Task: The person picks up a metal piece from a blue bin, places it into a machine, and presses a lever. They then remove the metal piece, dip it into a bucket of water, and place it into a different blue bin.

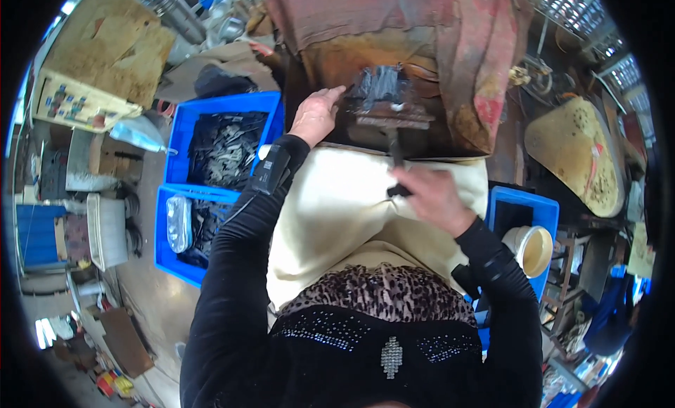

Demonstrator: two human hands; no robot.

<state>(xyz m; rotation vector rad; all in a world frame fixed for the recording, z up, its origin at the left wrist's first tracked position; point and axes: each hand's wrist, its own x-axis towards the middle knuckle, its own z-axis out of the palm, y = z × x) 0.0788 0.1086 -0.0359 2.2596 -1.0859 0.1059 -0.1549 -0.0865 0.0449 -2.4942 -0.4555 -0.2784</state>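
Note:
My right hand (432, 197) is closed round the dark handle (396, 151) of a tool with a wide flat head (392, 119). Just beyond that head lies a bundle of thin dark grey strips (382, 84), slightly blurred. At the left side of the dark work space, my left hand (316, 117) reaches forward with its fingers stretched out, near the strips; whether the fingertips touch anything is unclear. A cream apron or cloth (327, 190) covers my lap below both hands.
Two blue crates (271, 116) on my left hold many dark strips, and a clear plastic pack (178, 224) lies in the nearer one. Red cloth (380, 14) drapes over the work space. To my right, a cream bucket (536, 252) stands at another blue crate (524, 195).

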